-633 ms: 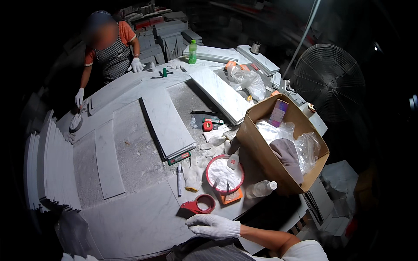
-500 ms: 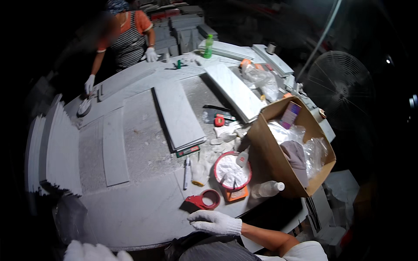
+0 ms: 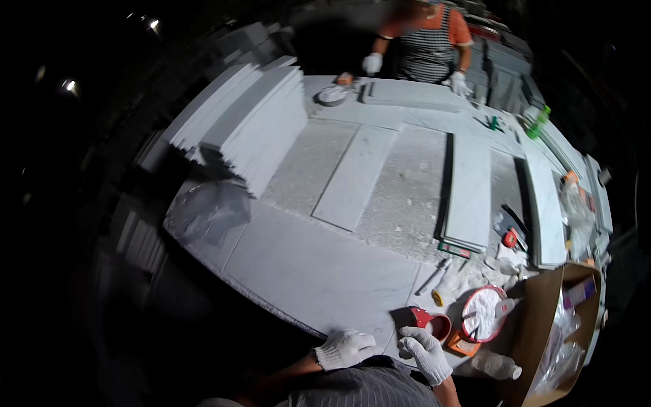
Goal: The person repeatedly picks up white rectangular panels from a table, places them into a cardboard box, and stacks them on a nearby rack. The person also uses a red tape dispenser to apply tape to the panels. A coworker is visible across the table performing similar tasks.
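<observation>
My left hand [image 3: 347,349], in a white knit glove, lies at the near edge of the table, fingers loosely bent toward the right and nothing seen in them. Just right of it, my gloved right hand [image 3: 426,354] has its fingers half curled and apart, with no thing visible between them. A red tape dispenser [image 3: 430,321] lies right beyond that hand, apart from it as far as I can see. Farther right, a red-rimmed bowl [image 3: 483,313] of white paste or powder rests by an orange box [image 3: 462,344]. A clear bottle [image 3: 497,365] lies on its side nearby.
Stacked pale slabs [image 3: 261,129] stand at the left, beside a plastic bag [image 3: 210,210]. Long slabs [image 3: 468,193] lie across the table [image 3: 319,271]. A cardboard box [image 3: 542,322] is at the right. Across the table stands a co-worker [image 3: 427,54] with gloved hands.
The head view has swung left, so the table sits farther right in the picture. My left hand has come up beside my right hand; the right hand's fingers are more curled.
</observation>
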A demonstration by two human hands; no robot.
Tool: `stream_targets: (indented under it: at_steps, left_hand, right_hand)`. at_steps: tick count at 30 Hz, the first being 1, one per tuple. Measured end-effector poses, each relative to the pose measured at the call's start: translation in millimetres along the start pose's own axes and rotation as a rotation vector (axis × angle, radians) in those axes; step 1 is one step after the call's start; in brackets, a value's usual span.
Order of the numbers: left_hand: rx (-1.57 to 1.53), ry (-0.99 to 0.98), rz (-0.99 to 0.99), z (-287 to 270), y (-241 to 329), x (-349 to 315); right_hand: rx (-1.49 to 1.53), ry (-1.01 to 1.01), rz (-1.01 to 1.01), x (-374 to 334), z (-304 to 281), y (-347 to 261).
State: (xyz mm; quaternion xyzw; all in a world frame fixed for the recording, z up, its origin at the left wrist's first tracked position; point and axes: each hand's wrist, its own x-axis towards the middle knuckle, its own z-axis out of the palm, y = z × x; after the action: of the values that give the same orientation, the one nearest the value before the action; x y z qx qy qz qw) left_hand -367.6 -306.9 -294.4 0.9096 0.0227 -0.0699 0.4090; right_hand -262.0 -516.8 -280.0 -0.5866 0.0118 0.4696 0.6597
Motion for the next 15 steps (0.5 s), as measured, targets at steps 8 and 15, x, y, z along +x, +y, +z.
stream_targets:
  at_steps: [8, 15]
  left_hand:
    - [0.287, 0.272, -0.135, -43, -64, -11]
    - [0.070, 0.365, -0.266, -141, -169, -44]
  right_hand:
    - [-0.208, -0.145, -0.051, 45, 71, -11]
    - [-0.250, -0.070, -0.043, 69, 141, -45]
